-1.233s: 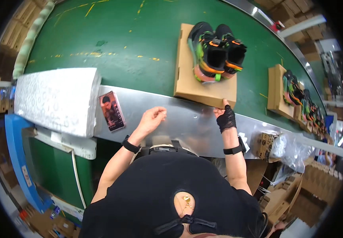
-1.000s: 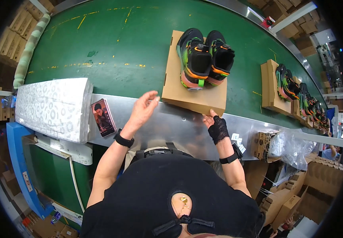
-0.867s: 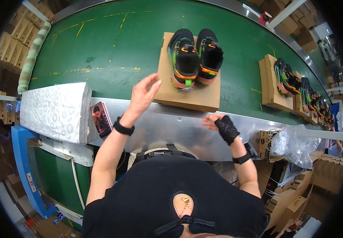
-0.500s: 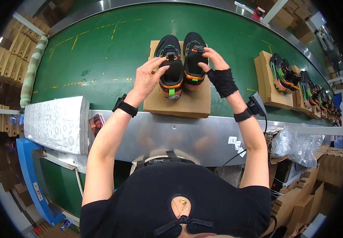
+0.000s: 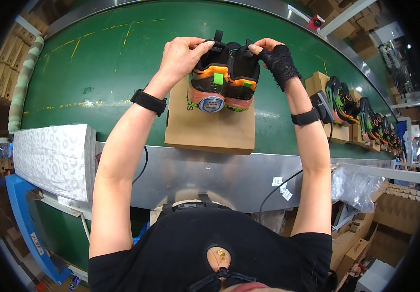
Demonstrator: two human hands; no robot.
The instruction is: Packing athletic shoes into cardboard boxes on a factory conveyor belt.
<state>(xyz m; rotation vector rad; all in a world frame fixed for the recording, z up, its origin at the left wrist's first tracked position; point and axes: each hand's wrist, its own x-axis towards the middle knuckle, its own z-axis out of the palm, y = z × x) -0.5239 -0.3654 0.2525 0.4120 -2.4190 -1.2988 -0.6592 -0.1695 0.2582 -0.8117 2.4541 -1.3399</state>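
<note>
A pair of black sneakers with orange and green trim is over a brown cardboard box, heels towards me and toes hidden behind. My left hand [image 5: 183, 56] pinches the top of the left sneaker [image 5: 209, 80] between thumb and fingers, near its tongue. With thumb and fingers closed, my right hand [image 5: 277, 57], in a black lace fingerless glove, grips the right sneaker [image 5: 243, 78] at its tongue. The heels are tilted up, and a round label shows low on the left one. Beneath them lies the box [image 5: 210, 136]; whether the soles touch it is hard to tell.
The green conveyor belt [image 5: 117, 63] has a metal edge [image 5: 185, 173] on my side. On the right stand more sneakers [image 5: 341, 102] on boxes. A stack of white patterned paper [image 5: 54, 160] lies at left. Clear plastic bags [image 5: 358, 187] sit at lower right.
Both hands have closed on the sneakers' tops and moved away from me. The sneakers have tipped, so their heel backs now face me, and more of the box top shows.
</note>
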